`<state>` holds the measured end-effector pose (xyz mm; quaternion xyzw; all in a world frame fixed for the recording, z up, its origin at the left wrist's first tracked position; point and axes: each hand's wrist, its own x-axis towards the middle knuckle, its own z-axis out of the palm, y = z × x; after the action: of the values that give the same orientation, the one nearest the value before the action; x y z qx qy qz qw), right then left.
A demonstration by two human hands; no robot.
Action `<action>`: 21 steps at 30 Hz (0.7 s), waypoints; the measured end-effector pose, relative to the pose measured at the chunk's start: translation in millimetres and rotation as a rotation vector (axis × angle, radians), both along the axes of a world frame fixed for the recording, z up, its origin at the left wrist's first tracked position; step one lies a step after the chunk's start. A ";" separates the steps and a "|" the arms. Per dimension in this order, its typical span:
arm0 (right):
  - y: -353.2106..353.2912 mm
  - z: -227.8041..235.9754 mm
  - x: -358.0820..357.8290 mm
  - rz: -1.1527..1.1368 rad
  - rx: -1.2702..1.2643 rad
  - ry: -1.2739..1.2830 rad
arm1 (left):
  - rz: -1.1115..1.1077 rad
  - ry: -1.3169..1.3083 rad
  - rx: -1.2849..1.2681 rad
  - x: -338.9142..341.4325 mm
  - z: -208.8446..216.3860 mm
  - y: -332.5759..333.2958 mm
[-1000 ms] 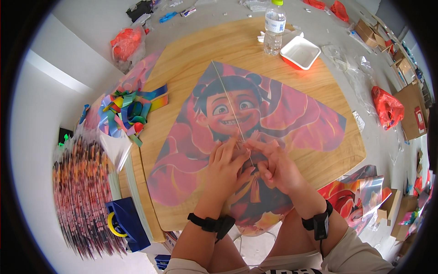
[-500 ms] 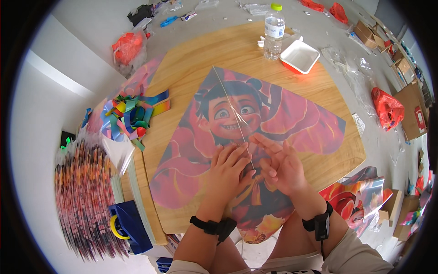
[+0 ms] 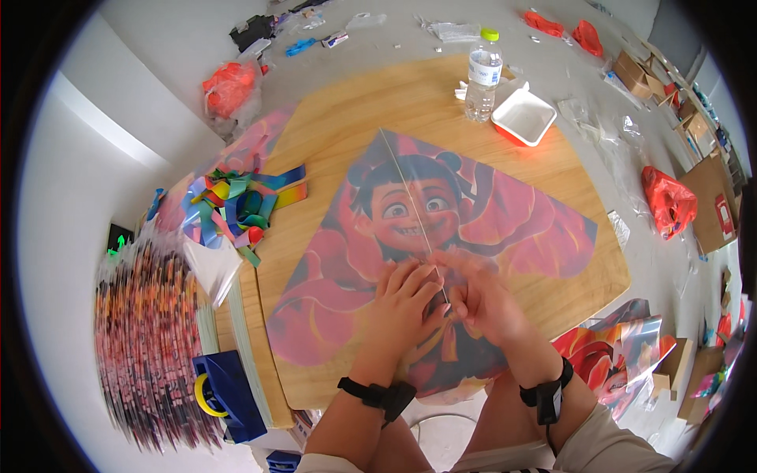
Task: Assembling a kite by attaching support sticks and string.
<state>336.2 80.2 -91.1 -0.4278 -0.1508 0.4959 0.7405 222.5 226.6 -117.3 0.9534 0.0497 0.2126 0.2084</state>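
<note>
A large kite-shaped printed sheet (image 3: 520, 221) with a red and dark cartoon figure lies flat on the wooden tabletop. Down its middle, from the top corner toward my hands, runs a thin pale stick (image 3: 412, 193). My left hand (image 3: 406, 307) rests on the sheet just left of the stick, palm down and fingers spread, its thumb by the stick's lower end. Smeared by motion, my right hand (image 3: 485, 299) is on the stick's right side, index finger reaching across toward it and the other fingers curled. Whether the right hand holds anything is hidden.
Colourful ribbons (image 3: 236, 205) are heaped at the tabletop's left edge, above a thick stack of printed sheets (image 3: 150, 339) and a blue tape dispenser (image 3: 229, 394). A water bottle (image 3: 482, 79) and white-lined red tray (image 3: 524, 117) stand at the far side. Another printed sheet (image 3: 615, 355) is at right.
The pale strips that lay across the stick over the printed face are no longer visible there. My right fingers have curled in, with the index nearer the stick. The view has shifted slightly.
</note>
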 end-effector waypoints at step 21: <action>-5.9 -3.8 -6.4 0.048 -0.235 0.031 | 0.004 0.009 -0.025 -2.3 0.7 -0.1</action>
<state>329.8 74.2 -94.9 -0.5001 -0.0907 0.5343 0.6754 220.3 226.5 -116.6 0.9515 0.0553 0.2082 0.2198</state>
